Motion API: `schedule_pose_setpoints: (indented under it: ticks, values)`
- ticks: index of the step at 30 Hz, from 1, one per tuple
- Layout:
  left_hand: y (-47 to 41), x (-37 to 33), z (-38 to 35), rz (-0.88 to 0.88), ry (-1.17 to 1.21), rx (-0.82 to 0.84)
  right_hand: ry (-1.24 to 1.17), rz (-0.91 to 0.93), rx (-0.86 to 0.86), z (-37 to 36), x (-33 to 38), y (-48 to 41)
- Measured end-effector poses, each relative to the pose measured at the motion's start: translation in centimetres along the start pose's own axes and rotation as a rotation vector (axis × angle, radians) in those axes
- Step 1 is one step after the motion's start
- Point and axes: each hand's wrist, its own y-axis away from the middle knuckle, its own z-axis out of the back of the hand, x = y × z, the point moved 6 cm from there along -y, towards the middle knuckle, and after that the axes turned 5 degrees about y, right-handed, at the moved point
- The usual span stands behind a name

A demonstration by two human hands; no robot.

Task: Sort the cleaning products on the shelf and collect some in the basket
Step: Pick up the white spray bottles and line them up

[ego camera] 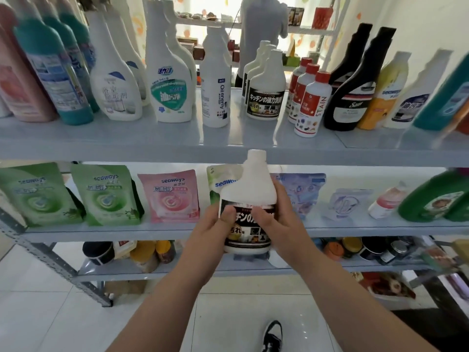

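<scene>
Head view; stock listed from largest item down.

1. Shelf unit [127,138]: grey metal, with smooth glossy boards on perforated angle posts. It has several tiers, and the goods are set with their labels facing out.
2. Upper-tier bottles: hard plastic, upright, filed front to back by kind, probably so that like stands with like. Among them are three matching white bottles [265,95] with black labels, broad shoulders and narrow necks.
3. Refill pouches [106,196], middle tier: soft glossy film in green and pink, standing on their own bases.
4. Held bottle [250,184]: same white body and black label as the three above. It is held upright off the shelf, in front of the middle tier's edge, with the label toward the camera. This is judged to be for reading before it is sorted or collected.
5. Left hand [212,226]: curled round the bottle's left side, thumb pressed on the label.
6. Right hand [279,219]: curled round the right side, thumb on the label, fingers behind the bottle.
7. Cap [256,156]: white, a plain cylinder, fitted on the neck.

Basket: not in view.
</scene>
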Motion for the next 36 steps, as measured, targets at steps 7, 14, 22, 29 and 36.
schedule_pose_setpoints:
  ticks: [7,14,22,29,36]
  values:
    - [-8.0,-6.1,-5.0,-0.077,-0.348,-0.033,-0.236,0.092,-0.161,6.0,2.6,-6.7]
    - [-18.2,-14.3,-7.6,-0.301,-0.48,-0.144,-0.042,0.238,-0.276,10.5,4.8,-12.4]
    - [-28.0,-13.7,-8.0,-0.155,-0.555,-0.259,0.091,0.318,-0.256,12.4,4.3,-15.3]
    - [-28.5,-13.6,-7.9,-0.137,-0.605,-0.347,0.126,0.364,-0.248,12.7,3.8,-16.1]
    - [-26.4,-12.6,-7.8,-0.256,-0.765,-0.324,0.111,0.384,-0.287,12.8,3.8,-15.8]
